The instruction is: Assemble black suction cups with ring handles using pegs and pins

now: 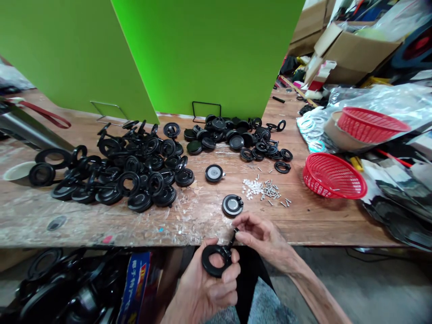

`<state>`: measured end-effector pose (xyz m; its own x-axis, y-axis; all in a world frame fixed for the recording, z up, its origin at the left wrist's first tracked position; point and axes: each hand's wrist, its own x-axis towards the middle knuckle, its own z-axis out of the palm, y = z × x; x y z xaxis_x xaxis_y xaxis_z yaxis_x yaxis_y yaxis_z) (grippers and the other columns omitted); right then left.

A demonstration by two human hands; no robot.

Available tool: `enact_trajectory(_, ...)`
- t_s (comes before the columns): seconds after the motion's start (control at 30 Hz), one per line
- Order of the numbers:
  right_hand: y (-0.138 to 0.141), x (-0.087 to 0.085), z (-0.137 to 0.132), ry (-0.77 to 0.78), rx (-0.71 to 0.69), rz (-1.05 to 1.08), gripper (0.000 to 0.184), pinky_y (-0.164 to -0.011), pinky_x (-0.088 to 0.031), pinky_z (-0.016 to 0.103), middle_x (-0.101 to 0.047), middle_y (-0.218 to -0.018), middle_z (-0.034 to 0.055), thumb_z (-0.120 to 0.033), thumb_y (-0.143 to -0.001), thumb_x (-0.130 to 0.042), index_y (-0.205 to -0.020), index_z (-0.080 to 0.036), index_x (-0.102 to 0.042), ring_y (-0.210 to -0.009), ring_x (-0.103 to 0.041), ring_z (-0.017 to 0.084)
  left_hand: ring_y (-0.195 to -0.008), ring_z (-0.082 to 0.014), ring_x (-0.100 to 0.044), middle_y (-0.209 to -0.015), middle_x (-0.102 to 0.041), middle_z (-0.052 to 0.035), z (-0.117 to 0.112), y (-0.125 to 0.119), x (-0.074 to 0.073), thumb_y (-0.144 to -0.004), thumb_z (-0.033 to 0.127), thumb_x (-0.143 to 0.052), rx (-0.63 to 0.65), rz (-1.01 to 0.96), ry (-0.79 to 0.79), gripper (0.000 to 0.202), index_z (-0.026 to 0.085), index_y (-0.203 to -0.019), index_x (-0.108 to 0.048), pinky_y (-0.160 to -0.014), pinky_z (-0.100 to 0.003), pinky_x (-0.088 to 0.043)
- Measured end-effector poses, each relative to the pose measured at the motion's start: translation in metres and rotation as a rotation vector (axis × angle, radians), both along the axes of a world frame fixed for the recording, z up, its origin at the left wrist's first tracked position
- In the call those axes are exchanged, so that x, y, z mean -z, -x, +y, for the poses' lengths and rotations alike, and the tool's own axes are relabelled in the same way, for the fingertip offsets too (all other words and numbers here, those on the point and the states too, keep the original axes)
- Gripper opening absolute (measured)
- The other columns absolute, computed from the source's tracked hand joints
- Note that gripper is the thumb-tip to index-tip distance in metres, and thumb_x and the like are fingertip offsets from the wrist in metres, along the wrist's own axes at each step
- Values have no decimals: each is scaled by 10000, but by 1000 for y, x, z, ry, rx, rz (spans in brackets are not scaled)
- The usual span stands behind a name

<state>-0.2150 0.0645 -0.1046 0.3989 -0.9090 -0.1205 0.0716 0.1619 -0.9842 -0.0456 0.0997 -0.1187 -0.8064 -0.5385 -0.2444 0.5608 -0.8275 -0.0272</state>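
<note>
My left hand (216,283) is closed around a black ring with a short jointed arm (211,268), held just off the table's front edge. At the tip of that arm, my right hand (258,234) pinches the end between thumb and fingers. Whether it also holds a small part there is hidden. Just beyond lies a black round base with a grey disc (232,205), and farther back another round base (213,173). To the right of these sit small white plastic pieces (251,188) beside a scatter of metal screws (271,190).
Piled black ring-and-base assemblies (145,166) cover the left of the table, with loose black bases (219,130) at the back. Red baskets (332,177) stand right. A green divider board (209,54) rises behind. A steel flask (30,126) lies far left; a crate of black parts sits below.
</note>
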Motion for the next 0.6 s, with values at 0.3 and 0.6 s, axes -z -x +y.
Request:
enact_trajectory(0.3,45,2,9,5,149,154,181,-628,-373,211,-552,-740,-20,-378,-851,-607,-848,-199,-580,-681,-489,100,-478,-107,-478,-730,-600,-20,-32,-5,-12,-874,484,-398,-79,-1319,753,371,183,-988,-582,-487,-238,-381)
enact_trajectory(0.6,58,19,13,-89,483,-89,198,-608,-363,179,-495,-707,-36,-377,-823,-650,-839,-201,-561,-655,-437,81,-984,-271,-437,-1060,-546,-89,-72,16,14,-739,246,-605,-180,-1894,1584,394,173,-1119,-530,-894,-465,-384)
